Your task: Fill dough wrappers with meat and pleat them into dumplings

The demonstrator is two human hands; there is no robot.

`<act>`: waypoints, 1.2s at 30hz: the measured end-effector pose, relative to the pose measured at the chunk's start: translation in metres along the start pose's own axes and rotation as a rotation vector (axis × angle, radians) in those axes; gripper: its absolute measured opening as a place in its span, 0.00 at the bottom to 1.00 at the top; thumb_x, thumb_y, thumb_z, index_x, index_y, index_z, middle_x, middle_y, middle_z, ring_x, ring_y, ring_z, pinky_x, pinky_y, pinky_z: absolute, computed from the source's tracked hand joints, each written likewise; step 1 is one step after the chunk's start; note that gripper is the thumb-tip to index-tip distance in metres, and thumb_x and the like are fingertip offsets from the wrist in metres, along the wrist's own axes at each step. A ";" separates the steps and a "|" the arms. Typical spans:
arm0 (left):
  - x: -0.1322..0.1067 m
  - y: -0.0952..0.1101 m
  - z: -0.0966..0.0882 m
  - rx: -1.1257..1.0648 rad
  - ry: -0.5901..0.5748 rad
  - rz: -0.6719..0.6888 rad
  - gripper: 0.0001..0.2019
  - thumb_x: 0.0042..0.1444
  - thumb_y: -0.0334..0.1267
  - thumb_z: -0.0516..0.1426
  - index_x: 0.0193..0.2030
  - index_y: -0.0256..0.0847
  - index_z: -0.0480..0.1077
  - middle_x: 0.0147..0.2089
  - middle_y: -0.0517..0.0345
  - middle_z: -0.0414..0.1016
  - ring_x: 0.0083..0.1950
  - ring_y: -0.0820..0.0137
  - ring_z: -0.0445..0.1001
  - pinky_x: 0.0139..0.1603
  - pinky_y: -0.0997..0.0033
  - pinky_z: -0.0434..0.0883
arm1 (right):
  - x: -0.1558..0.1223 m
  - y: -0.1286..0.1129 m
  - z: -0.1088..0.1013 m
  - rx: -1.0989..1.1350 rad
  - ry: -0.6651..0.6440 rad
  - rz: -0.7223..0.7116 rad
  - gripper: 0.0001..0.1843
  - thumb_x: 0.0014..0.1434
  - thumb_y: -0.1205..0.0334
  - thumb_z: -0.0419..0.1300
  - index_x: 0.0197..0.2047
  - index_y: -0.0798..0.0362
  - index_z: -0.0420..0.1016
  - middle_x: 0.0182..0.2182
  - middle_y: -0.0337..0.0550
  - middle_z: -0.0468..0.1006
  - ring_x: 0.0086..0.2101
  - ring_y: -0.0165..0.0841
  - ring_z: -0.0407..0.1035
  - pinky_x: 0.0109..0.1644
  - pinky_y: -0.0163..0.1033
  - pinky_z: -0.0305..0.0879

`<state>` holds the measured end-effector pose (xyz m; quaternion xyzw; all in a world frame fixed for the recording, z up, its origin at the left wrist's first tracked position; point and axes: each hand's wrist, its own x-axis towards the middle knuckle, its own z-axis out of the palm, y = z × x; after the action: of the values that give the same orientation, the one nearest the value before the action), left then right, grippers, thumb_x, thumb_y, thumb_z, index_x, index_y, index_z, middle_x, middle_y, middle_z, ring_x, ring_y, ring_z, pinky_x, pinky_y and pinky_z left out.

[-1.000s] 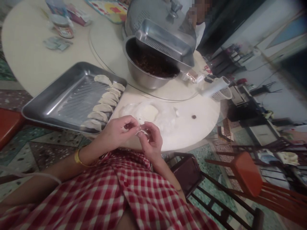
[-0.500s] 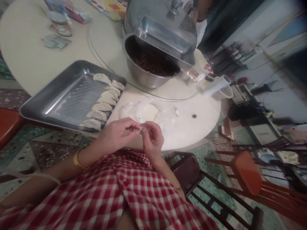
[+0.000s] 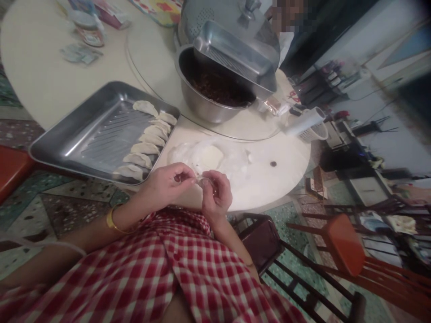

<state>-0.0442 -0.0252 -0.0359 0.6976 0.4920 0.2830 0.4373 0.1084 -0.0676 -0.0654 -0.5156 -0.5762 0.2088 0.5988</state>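
Observation:
My left hand (image 3: 167, 183) and my right hand (image 3: 218, 194) meet at the near edge of the table, fingertips pinched together. Between them is a dumpling (image 3: 199, 177), of which only a small pale edge of dough shows; the fingers hide the rest. Just beyond my hands, a round dough wrapper (image 3: 212, 156) lies on a clear plastic bag. To the left, a metal tray (image 3: 72, 123) holds several folded dumplings (image 3: 137, 159) in a row along its right side. Behind the wrapper, a steel bowl (image 3: 210, 112) contains dark filling (image 3: 215, 91).
A smaller metal tray (image 3: 237, 51) rests tilted over the bowl, before a large domed lid (image 3: 225, 18). A jar (image 3: 88, 30) stands at the far left. A plastic roll (image 3: 311, 119) leans on a white basket (image 3: 316, 132) at right. A chair (image 3: 261, 240) is by my right arm.
The view has shifted slightly. Both hands stay together at the same spot, with only small finger movements along the dough edge.

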 end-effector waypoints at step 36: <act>-0.008 0.008 0.006 0.174 0.271 0.623 0.04 0.56 0.26 0.57 0.37 0.37 0.70 0.37 0.53 0.72 0.40 0.68 0.72 0.42 0.69 0.70 | 0.000 0.003 -0.002 0.021 -0.015 -0.366 0.23 0.61 0.72 0.54 0.58 0.46 0.63 0.39 0.45 0.75 0.39 0.33 0.71 0.39 0.43 0.73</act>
<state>-0.0387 -0.0357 -0.0312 0.8049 0.3315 0.4500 0.1994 0.1114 -0.0677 -0.0672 -0.3942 -0.6626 0.1060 0.6280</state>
